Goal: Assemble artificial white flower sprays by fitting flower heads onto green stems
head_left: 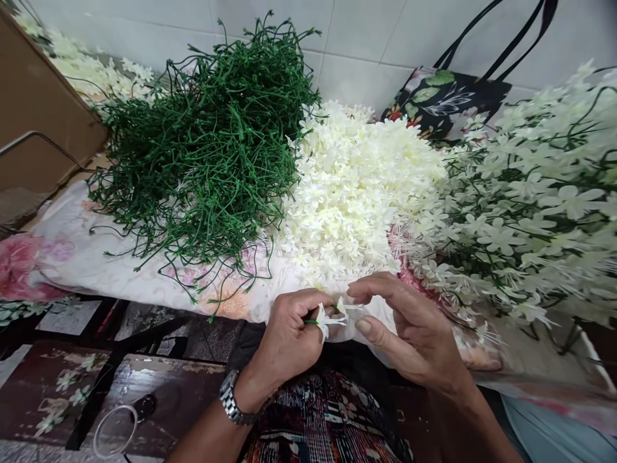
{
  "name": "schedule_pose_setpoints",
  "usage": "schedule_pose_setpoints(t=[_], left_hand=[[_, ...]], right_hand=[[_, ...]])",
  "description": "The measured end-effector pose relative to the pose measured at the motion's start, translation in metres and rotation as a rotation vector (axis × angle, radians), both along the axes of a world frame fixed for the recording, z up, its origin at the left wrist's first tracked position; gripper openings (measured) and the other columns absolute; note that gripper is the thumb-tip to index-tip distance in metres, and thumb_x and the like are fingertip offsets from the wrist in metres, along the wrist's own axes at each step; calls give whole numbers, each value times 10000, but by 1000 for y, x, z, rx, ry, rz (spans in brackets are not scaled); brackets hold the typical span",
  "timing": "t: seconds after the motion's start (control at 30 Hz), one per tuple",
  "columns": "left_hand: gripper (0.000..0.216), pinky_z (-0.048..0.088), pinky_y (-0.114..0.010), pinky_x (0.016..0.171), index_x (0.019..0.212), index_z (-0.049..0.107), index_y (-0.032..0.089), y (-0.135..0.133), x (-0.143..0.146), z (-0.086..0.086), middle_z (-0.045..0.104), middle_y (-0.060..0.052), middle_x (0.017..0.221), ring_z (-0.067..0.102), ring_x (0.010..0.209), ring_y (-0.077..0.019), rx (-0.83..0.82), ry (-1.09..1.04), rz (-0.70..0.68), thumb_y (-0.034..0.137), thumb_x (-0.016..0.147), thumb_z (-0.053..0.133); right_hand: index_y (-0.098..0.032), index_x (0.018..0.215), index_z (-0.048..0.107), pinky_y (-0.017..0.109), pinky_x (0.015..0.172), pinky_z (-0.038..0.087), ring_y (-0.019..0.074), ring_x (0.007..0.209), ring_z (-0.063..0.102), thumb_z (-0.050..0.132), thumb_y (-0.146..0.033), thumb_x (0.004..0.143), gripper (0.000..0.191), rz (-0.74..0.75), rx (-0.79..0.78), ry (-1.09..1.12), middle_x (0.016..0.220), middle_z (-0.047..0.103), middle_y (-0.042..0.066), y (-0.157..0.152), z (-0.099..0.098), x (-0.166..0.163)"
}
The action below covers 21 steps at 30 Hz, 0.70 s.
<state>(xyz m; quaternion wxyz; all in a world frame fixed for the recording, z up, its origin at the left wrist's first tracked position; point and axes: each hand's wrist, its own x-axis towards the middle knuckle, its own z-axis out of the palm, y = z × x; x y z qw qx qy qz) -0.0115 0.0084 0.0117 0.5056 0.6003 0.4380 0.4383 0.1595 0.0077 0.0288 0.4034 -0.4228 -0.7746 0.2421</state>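
My left hand (293, 334) is closed around a green plastic flower stem, most of which its fingers hide. Two white artificial flowers (323, 323) with thin white stamens stick out on its right side. Facing them is my right hand (417, 331), its thumb and forefinger spread apart with nothing visible between them; the fingertips are close to the stamens. Beyond both hands lies a heap of loose white blossoms (357, 186). A tangled pile of green branching stems (216, 141) rises to its left.
Assembled white flower sprays (540, 212) crowd the right side. A black floral bag (443, 103) leans against the tiled wall (359, 29). At left stands a cardboard box (43, 109). The floral cloth (120, 270) covers the work surface; below left, a clear round container (114, 431) stands on brown wood.
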Motion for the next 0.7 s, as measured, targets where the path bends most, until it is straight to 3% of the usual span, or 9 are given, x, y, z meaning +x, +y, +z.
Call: schedule_pose_setpoints(t=[0.2,0.33,0.7], left_hand=[[189,340,-230,505,605,634,152,1,0,0,543,5,553,444,516,-114,17,12,-34,72,650,469],[184,313,-219,491,603,595,150,0,-1,-2,498,18,537,416,498,-102,82,73,-44,61,644,439],[154,272,-226,494,569,493,155,-1,0,-6,434,23,527,390,510,-100,102,146,-40,47,588,385]], right_hand=[[-188,895,601,249,618,496,130,705,593,550,-69,798,162,-3,131,-67,778,605,30,-1,1,-4],[-168,827,591,233,586,484,121,653,578,503,-40,805,157,-21,224,-146,716,602,31,0,-2,-9],[-176,823,539,225,563,468,121,613,559,464,-45,829,150,32,202,-156,666,583,15,3,-9,-10]])
